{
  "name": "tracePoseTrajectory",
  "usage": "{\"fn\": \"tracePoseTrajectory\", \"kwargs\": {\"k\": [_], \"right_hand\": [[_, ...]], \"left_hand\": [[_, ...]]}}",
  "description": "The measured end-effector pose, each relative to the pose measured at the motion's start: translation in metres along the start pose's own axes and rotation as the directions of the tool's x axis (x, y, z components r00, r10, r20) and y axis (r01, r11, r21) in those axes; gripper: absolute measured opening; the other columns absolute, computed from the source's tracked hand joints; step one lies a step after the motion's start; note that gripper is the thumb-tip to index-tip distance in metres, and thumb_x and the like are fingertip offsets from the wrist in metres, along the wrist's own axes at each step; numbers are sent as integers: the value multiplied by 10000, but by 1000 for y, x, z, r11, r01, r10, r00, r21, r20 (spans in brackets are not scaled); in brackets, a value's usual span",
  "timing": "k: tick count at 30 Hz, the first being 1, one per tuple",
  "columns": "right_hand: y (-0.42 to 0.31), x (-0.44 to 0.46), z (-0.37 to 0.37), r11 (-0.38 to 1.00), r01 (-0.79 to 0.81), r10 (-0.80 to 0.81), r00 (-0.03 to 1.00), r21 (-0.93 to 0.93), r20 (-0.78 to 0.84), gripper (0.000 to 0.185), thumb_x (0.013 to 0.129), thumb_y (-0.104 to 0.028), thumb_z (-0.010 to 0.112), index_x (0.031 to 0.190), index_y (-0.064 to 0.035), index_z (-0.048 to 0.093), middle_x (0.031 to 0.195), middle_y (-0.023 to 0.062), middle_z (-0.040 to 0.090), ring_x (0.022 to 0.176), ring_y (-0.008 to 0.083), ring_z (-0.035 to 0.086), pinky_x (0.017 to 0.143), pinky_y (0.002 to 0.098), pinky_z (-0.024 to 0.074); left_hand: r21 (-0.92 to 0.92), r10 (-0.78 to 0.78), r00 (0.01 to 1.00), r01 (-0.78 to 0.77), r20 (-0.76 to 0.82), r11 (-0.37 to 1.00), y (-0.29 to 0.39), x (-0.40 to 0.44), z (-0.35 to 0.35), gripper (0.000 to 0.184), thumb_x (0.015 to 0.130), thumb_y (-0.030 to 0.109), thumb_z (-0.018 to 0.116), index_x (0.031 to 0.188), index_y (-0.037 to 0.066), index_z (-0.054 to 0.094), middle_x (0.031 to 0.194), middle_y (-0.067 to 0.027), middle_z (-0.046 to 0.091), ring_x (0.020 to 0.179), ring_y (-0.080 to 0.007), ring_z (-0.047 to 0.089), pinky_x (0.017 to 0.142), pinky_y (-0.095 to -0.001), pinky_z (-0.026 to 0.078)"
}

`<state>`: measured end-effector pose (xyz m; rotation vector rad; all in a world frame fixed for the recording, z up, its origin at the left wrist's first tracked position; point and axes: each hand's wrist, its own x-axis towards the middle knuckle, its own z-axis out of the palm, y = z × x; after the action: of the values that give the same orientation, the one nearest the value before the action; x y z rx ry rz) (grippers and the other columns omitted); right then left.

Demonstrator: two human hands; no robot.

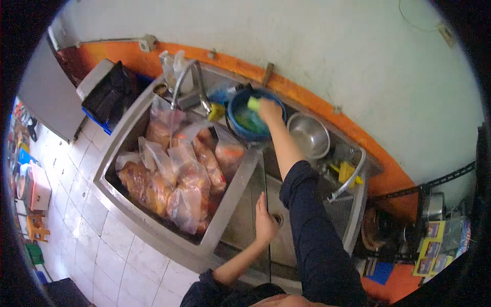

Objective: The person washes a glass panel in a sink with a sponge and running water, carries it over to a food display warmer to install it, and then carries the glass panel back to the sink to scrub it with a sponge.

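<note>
Two hands sit apart, the right hand [268,110] pinching a green sponge [253,104] over the bucket [253,136], which would catch drips, the left hand [266,225], fingers straight and together, above the sink [286,248].

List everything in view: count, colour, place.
Sink: one, grey, centre
Plastic bags: several, clear, reddish-brown contents, left basin
Tub: one, blue, sink's back ledge
Bowl: one, silver, right of tub
Faucet: one, silver, behind bags
Flexible hose: one, silver, sink's right side
Crate: one, black, left of sink
Stool: one, orange, far left
Wall: one, white, orange band, back
Floor tiles: many, white, lower left
Edge clutter: mixed colours, unclear
Sponge or cloth: one, light green, right hand
Right hand: one, bare, over tub
Left hand: one, bare, over right basin
</note>
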<state>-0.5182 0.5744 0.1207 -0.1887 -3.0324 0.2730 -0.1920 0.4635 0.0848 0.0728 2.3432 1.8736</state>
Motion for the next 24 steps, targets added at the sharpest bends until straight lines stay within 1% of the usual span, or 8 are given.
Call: {"fn": "tracePoseTrajectory", "kwargs": {"k": [4,7,9,10,12,18,20,24], "right_hand": [[-23,-69,-83,918,-245,286,954,312,-89,511,804,-511,432,945,-40,571,883,209,601,848,375,572,720,452,448],[0,-152,-61,700,-11,289,918,714,-270,515,846,-462,387,1061,-7,499,969,238,560,887,385,545,754,436,426],[26,-208,16,335,46,364,915,941,-174,460,873,-312,425,1234,-30,392,1076,162,545,891,262,565,763,362,425],[24,-248,4,-13,-232,278,933,973,227,438,876,-258,432,1248,-33,376,1166,145,498,998,213,505,853,331,380],[28,-298,64,295,27,147,986,955,-73,420,888,-222,400,1270,-53,351,1249,119,407,1134,204,387,963,328,271],[53,-326,183,0,-307,252,921,952,297,358,882,-225,418,1172,-14,423,1078,121,507,984,221,478,860,333,367],[46,-301,174,-6,-163,301,940,987,157,335,884,-241,421,1104,4,484,968,114,567,891,208,517,818,331,390],[26,-219,122,182,133,413,889,974,-199,330,871,-232,441,1099,0,494,1015,132,561,924,209,521,820,320,385]], "left_hand": [[65,88,995,-86,-38,994,-4,0,6,631,690,-133,350,1295,0,229,1238,-242,327,1135,-400,353,947,-374,299],[23,95,996,-95,2,995,-9,-3,7,627,693,-129,350,1296,-3,233,1261,-250,307,1159,-389,327,958,-370,279],[188,188,981,-177,-44,966,-14,-1,10,633,703,-103,375,1304,-2,206,1202,-277,385,1092,-401,407,899,-389,340],[198,192,981,-185,-18,963,-8,0,9,633,703,-103,375,1304,-2,206,1202,-277,385,1092,-401,407,899,-389,340],[160,-122,988,105,97,981,10,0,5,634,727,-63,397,1313,0,165,1067,-298,486,956,-422,502,790,-420,407],[367,163,978,-200,130,908,-19,3,9,633,759,-21,403,1314,0,98,937,-301,538,851,-428,543,687,-432,438],[431,286,953,-300,99,851,-17,1,10,628,762,-24,396,1313,-1,96,973,-299,532,880,-423,538,704,-430,437],[419,13,992,-67,129,905,0,-1,16,621,757,-56,374,1310,-2,96,1146,-287,450,1002,-403,488,807,-410,411]]}}
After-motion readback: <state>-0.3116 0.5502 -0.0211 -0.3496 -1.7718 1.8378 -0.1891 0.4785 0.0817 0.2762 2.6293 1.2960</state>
